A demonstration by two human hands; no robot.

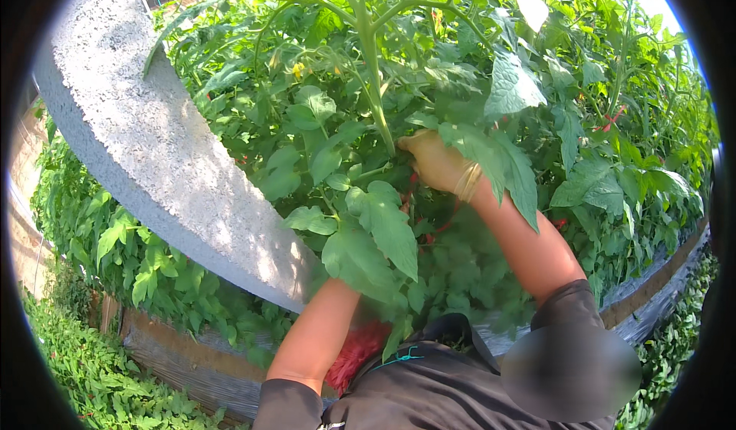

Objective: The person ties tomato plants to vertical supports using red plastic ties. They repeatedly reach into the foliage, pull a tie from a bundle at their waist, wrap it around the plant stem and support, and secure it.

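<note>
A tomato plant's thick green stem [374,85] rises before me. My right hand [432,162] is beside its lower part, fingers curled; whether they grip anything is hidden. Pale bands [468,181] circle that wrist. Red twine [441,226] hangs among the foliage just below the hand. My left forearm [316,332] reaches up under broad tomato leaves [368,246], which hide my left hand. At my waist is a bundle of red twine [356,355], near a knotted turquoise cord [399,358].
A rough concrete post [172,142] slants across the left, close to my left forearm. Dense tomato foliage [609,182] continues to the right, with red ties [612,119] on some stems. Plastic film [190,366] lines the bed's edge. Low green plants [109,372] grow at lower left.
</note>
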